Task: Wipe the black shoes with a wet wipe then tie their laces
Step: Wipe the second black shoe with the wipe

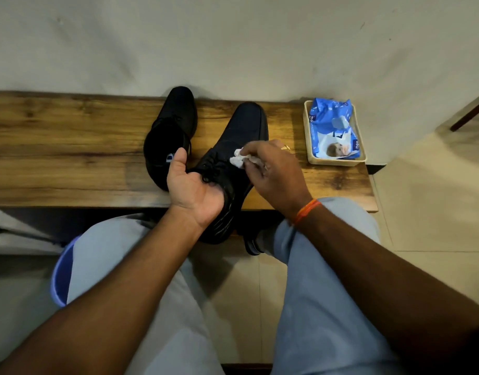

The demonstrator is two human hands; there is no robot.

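Wiping is underway: the left hand (195, 185) grips the nearer black leather shoe (233, 158) while the right hand (271, 171) pinches a crumpled white wet wipe (237, 161) on it; the other black shoe (173, 131) and the laces seem left.

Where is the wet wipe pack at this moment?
In the head view, the blue wet wipe pack lies in a beige tray at the bench's right end, right of both black shoes.

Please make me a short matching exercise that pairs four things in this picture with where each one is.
Things:
1. wet wipe
2. right-hand shoe
3. left-hand shoe
4. blue wipes packet

Places:
A. in the beige tray
B. resting on the wooden bench, untouched
C. pinched in the right hand
D. gripped at its opening by the left hand

Pairs: 1-C, 2-D, 3-B, 4-A
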